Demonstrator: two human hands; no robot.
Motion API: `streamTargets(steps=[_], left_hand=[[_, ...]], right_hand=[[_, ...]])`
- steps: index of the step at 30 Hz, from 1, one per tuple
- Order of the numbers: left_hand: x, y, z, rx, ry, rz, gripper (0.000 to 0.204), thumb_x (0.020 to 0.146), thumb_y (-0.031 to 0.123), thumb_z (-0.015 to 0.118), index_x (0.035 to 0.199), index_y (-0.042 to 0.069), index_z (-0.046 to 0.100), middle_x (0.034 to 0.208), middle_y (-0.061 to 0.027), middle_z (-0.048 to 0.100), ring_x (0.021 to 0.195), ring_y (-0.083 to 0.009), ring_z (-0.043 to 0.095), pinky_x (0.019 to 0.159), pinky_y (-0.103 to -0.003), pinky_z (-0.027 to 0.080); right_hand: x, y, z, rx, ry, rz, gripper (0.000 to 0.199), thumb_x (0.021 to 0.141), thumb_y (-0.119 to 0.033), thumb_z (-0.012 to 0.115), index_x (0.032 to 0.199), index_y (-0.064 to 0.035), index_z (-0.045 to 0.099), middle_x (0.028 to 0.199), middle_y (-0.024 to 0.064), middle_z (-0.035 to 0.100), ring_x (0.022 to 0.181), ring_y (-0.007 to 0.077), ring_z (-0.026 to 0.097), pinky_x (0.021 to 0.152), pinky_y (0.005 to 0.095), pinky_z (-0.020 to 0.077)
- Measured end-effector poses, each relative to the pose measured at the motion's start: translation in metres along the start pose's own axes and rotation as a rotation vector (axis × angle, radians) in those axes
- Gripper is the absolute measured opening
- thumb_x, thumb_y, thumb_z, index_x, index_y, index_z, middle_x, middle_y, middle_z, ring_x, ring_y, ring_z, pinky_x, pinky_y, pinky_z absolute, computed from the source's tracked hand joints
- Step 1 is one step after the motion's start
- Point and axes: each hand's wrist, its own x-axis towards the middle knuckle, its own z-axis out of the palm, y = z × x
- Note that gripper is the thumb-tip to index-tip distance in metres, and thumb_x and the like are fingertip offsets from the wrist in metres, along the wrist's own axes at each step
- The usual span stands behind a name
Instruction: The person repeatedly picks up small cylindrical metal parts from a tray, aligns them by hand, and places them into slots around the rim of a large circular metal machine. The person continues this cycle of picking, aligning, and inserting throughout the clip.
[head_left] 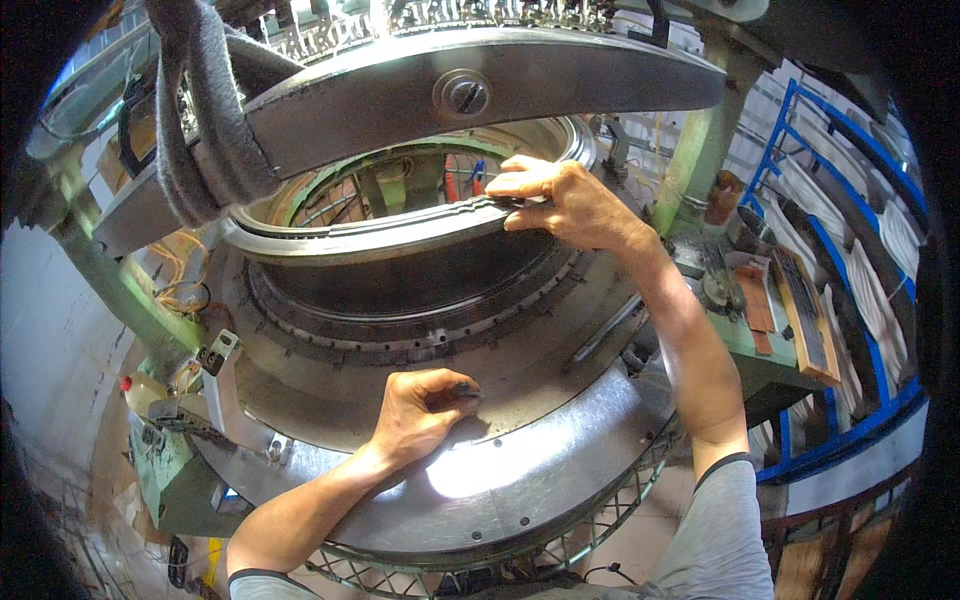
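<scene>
Steel ring [400,225] sits pinched in your right hand [565,200]; keep that grip level while your left hand [420,410], fingers curled, braces on the plate [540,470].

A factory floor, plainly: a big circular knitting machine [430,300] of worn steel rings, green frame posts [700,150], blue racks [850,300] alongside.

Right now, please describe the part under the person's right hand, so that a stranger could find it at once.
Start from the big round grey machine bed filling the middle. Above its flat plate rises an inner cylinder, and the right hand grips the curved metal ring lying along its top. Unlike the flat plate under the left hand, it is a thin, raised, grooved band.
</scene>
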Motion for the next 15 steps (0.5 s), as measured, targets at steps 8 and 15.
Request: streamTargets(steps=[8, 15], left_hand=[[0.000, -0.001, 0.002, 0.002, -0.004, -0.007, 0.019, 0.083, -0.001, 0.082, 0.102, 0.000, 0.079, 0.088, -0.0084, 0.079, 0.079, -0.0099, 0.072, 0.070, -0.026, 0.058], [0.001, -0.001, 0.001, -0.002, -0.006, 0.030, 0.018, 0.084, 0.000, 0.082, 0.101, 0.000, 0.079, 0.089, -0.0082, 0.079, 0.079, -0.0096, 0.072, 0.072, -0.026, 0.059]], right_hand=[[0.004, 0.010, -0.011, 0.086, -0.100, -0.023, 0.046, 0.082, -0.019, 0.086, 0.125, -0.0062, 0.073, 0.119, 0.0157, 0.073, 0.111, 0.0328, 0.070, 0.095, 0.0407, 0.0554], [0.003, 0.016, -0.019, 0.035, -0.178, -0.025, 0.053, 0.078, -0.013, 0.087, 0.129, -0.0071, 0.072, 0.123, 0.0164, 0.073, 0.114, 0.0326, 0.070, 0.099, 0.0408, 0.0553]])
